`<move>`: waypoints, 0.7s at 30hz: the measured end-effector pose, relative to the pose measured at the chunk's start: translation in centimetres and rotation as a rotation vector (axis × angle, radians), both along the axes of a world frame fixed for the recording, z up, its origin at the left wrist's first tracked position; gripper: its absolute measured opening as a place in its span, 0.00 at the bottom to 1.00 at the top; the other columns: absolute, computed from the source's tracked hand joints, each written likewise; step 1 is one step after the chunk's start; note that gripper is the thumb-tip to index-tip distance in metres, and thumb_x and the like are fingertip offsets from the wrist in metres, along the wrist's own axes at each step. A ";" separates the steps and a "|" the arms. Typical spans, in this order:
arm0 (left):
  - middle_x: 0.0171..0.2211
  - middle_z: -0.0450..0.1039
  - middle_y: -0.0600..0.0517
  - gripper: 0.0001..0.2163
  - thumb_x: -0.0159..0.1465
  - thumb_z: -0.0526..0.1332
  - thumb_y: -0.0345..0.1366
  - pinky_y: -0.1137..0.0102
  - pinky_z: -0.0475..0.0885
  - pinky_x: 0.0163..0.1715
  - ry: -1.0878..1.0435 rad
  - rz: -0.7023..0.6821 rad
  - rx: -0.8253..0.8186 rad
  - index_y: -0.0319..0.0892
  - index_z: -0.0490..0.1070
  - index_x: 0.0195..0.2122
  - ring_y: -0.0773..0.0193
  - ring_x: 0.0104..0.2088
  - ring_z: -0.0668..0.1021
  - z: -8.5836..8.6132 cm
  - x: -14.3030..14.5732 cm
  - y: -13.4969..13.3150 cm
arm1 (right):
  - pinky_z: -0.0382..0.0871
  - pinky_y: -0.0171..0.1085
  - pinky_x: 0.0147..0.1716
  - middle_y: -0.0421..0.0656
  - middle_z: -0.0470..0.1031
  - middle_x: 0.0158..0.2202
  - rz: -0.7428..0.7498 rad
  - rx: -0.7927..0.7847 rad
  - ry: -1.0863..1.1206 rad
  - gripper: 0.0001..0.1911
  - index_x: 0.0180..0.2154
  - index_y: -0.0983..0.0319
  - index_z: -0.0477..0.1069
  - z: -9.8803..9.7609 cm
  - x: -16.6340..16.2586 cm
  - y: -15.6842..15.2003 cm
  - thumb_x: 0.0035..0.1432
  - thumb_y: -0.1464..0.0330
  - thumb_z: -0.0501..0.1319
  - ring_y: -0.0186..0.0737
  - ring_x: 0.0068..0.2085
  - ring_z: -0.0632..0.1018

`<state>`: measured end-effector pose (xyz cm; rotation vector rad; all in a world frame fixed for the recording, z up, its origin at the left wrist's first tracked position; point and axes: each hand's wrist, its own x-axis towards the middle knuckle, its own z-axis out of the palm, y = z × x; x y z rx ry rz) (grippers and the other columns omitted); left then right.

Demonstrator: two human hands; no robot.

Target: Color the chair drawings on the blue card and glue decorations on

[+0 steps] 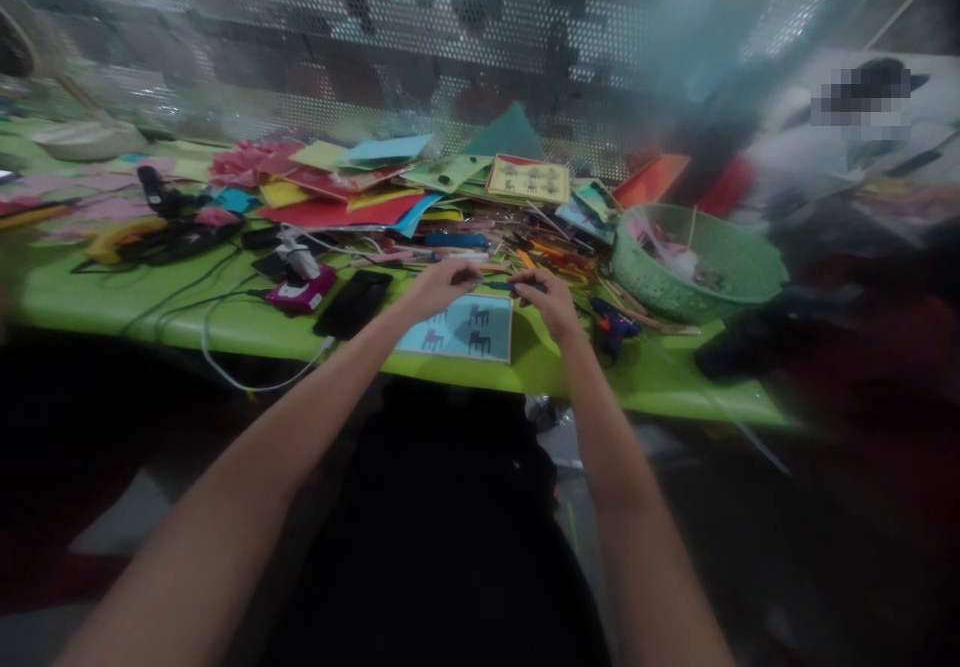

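Note:
My left hand (444, 285) hovers over the top edge of a light blue card (457, 335), fingers pinched together; what they hold, if anything, is too small to make out. The card has a pale border and several dark chair-like shapes on it, and my left forearm covers part of its left side. Just right of the card, my right hand (549, 301) is closed on a thin dark pen-like tool (499, 286), which points toward my left fingertips. A small gap separates the two hands.
A black phone (355, 304) and purple power adapter (301, 292) with cables lie left. Coloured papers (352, 209) and a yellow card (529, 179) are piled behind. Right are a glue gun (615, 322), a green basket (637, 272) and another person (870, 317).

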<state>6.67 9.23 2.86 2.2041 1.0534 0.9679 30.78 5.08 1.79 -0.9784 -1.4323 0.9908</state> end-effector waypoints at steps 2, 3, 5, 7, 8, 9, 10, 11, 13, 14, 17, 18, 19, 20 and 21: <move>0.39 0.80 0.49 0.09 0.60 0.62 0.37 0.64 0.72 0.45 -0.014 0.005 -0.013 0.41 0.77 0.40 0.59 0.40 0.79 -0.2 0.0 0.1 | 0.74 0.36 0.33 0.41 0.79 0.29 -0.005 0.010 0.000 0.12 0.35 0.60 0.80 0.0 0.0 -0.1 0.49 0.61 0.68 0.38 0.33 0.79; 0.39 0.80 0.49 0.09 0.59 0.63 0.36 0.63 0.73 0.45 -0.024 0.006 -0.021 0.41 0.77 0.40 0.59 0.40 0.79 -0.3 0.1 0.1 | 0.74 0.37 0.33 0.41 0.79 0.30 -0.007 0.014 -0.003 0.12 0.35 0.60 0.80 0.0 0.0 -0.1 0.49 0.61 0.69 0.38 0.33 0.79; 0.39 0.80 0.49 0.09 0.59 0.63 0.36 0.63 0.73 0.46 -0.050 0.000 -0.039 0.41 0.78 0.39 0.59 0.40 0.79 -0.4 0.3 0.1 | 0.74 0.37 0.34 0.41 0.80 0.31 -0.001 0.017 -0.013 0.12 0.36 0.60 0.80 0.0 -0.1 -0.1 0.49 0.61 0.69 0.38 0.33 0.78; 0.38 0.80 0.49 0.09 0.58 0.64 0.35 0.63 0.74 0.46 -0.080 -0.010 -0.062 0.41 0.78 0.39 0.59 0.40 0.79 -0.4 0.6 0.1 | 0.75 0.38 0.35 0.41 0.80 0.32 0.018 0.018 -0.020 0.13 0.36 0.60 0.79 0.0 -0.1 -0.1 0.49 0.60 0.69 0.39 0.34 0.78; 0.37 0.79 0.49 0.08 0.58 0.64 0.34 0.64 0.74 0.46 -0.097 -0.016 -0.076 0.40 0.78 0.39 0.60 0.40 0.79 -0.4 0.8 0.0 | 0.75 0.38 0.35 0.41 0.80 0.32 0.025 0.018 -0.018 0.13 0.37 0.60 0.79 0.1 -0.1 0.0 0.49 0.60 0.70 0.39 0.34 0.78; 0.36 0.79 0.49 0.08 0.58 0.64 0.34 0.64 0.74 0.45 -0.114 -0.022 -0.093 0.40 0.78 0.38 0.60 0.39 0.79 -0.4 0.9 -0.1 | 0.75 0.38 0.35 0.41 0.80 0.32 0.027 0.019 -0.012 0.13 0.37 0.60 0.79 0.1 0.0 0.0 0.50 0.60 0.70 0.38 0.34 0.78; 0.35 0.79 0.50 0.07 0.59 0.64 0.34 0.64 0.75 0.44 -0.131 -0.027 -0.112 0.40 0.77 0.38 0.61 0.37 0.79 -0.3 1.1 -0.1 | 0.75 0.38 0.35 0.41 0.80 0.31 0.026 0.019 -0.004 0.14 0.37 0.60 0.79 0.1 0.0 0.0 0.50 0.59 0.70 0.38 0.34 0.78; 0.34 0.79 0.50 0.07 0.59 0.64 0.34 0.65 0.75 0.43 -0.147 -0.034 -0.132 0.40 0.77 0.38 0.62 0.36 0.79 -0.3 1.2 -0.2 | 0.74 0.37 0.34 0.41 0.80 0.30 0.025 0.017 0.005 0.14 0.37 0.60 0.79 0.1 0.0 -0.1 0.50 0.59 0.70 0.38 0.33 0.78; 0.33 0.78 0.51 0.07 0.61 0.65 0.35 0.65 0.76 0.40 -0.178 -0.046 -0.174 0.39 0.77 0.38 0.64 0.33 0.79 -0.1 1.3 -0.4 | 0.74 0.37 0.33 0.41 0.79 0.29 0.027 0.010 0.026 0.14 0.37 0.60 0.79 0.2 0.0 -0.1 0.51 0.58 0.70 0.38 0.33 0.79; 0.33 0.78 0.51 0.07 0.61 0.65 0.36 0.66 0.76 0.39 -0.192 -0.052 -0.194 0.39 0.77 0.38 0.65 0.32 0.79 -0.1 1.3 -0.5 | 0.73 0.36 0.32 0.41 0.79 0.29 0.029 0.007 0.036 0.15 0.37 0.60 0.79 0.2 -0.1 -0.1 0.51 0.57 0.70 0.38 0.32 0.79; 0.32 0.78 0.50 0.07 0.62 0.66 0.37 0.66 0.77 0.38 -0.226 -0.062 -0.242 0.39 0.76 0.38 0.66 0.31 0.79 0.1 1.4 -0.8 | 0.72 0.35 0.31 0.40 0.79 0.28 0.034 -0.004 0.061 0.15 0.36 0.59 0.79 0.3 -0.1 -0.2 0.51 0.55 0.70 0.37 0.31 0.78; 0.32 0.78 0.50 0.07 0.62 0.66 0.37 0.66 0.78 0.38 -0.235 -0.063 -0.255 0.39 0.76 0.38 0.66 0.31 0.79 0.1 1.4 -0.8 | 0.72 0.35 0.30 0.40 0.78 0.27 0.036 -0.007 0.069 0.16 0.35 0.59 0.79 0.3 -0.1 -0.2 0.50 0.55 0.70 0.37 0.31 0.78; 0.31 0.78 0.50 0.07 0.61 0.67 0.37 0.66 0.78 0.37 -0.242 -0.063 -0.267 0.39 0.76 0.37 0.66 0.30 0.80 0.1 1.5 -0.9 | 0.72 0.35 0.30 0.40 0.78 0.27 0.038 -0.010 0.076 0.16 0.35 0.59 0.79 0.4 0.0 -0.3 0.50 0.55 0.71 0.36 0.30 0.78; 0.31 0.78 0.51 0.07 0.61 0.67 0.37 0.67 0.78 0.36 -0.248 -0.062 -0.277 0.39 0.76 0.37 0.66 0.30 0.80 0.1 1.5 -1.0 | 0.72 0.35 0.30 0.39 0.78 0.27 0.041 -0.014 0.084 0.16 0.35 0.59 0.79 0.4 0.0 -0.3 0.50 0.55 0.71 0.36 0.30 0.78; 0.30 0.78 0.51 0.07 0.61 0.67 0.37 0.67 0.78 0.36 -0.252 -0.062 -0.285 0.39 0.76 0.37 0.66 0.29 0.80 0.1 1.6 -1.2 | 0.72 0.35 0.30 0.39 0.77 0.27 0.044 -0.017 0.092 0.16 0.34 0.59 0.78 0.4 0.0 -0.3 0.50 0.55 0.71 0.36 0.30 0.77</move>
